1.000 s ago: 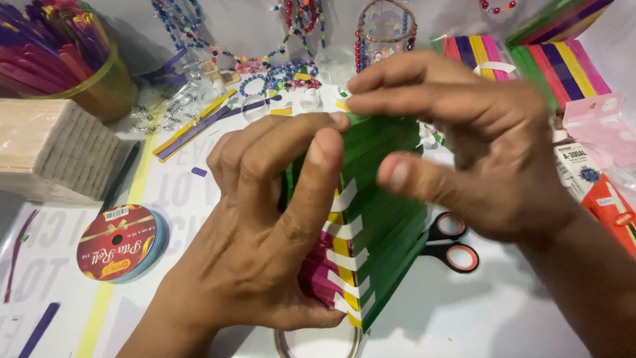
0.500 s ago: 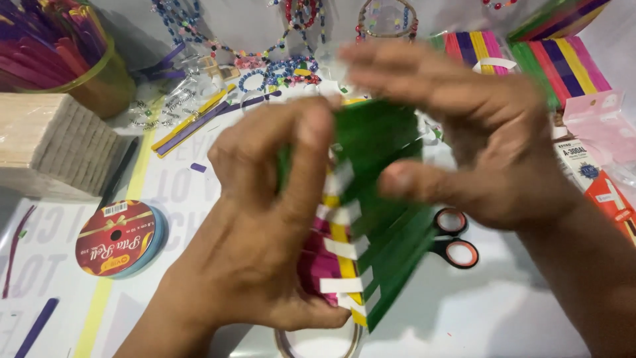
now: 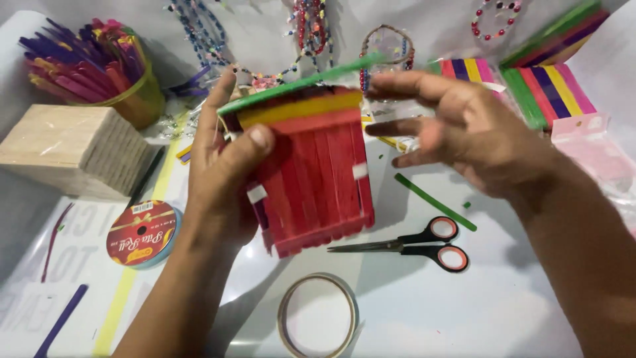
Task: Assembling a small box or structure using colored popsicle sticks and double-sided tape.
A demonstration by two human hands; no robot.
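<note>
My left hand [image 3: 222, 176] grips a small box built of coloured craft sticks [image 3: 315, 176], thumb pressed on its red face. That face shows red sticks side by side with bits of white tape, a yellow stick and a green one along the top edge. My right hand [image 3: 464, 136] hovers just right of the box's top corner, fingers spread and holding nothing; the fingertips look close to the green top edge.
Black scissors with red-lined handles [image 3: 424, 245] and a loose green stick [image 3: 434, 201] lie right of the box. A clear tape roll [image 3: 318, 317] sits in front, a ribbon spool [image 3: 141, 233] and wooden stick stack [image 3: 73, 149] at left, a cup of sticks [image 3: 99, 66] behind.
The box has been turned over: its green side faced me before, its red side does now. My right hand has let go of it and opened.
</note>
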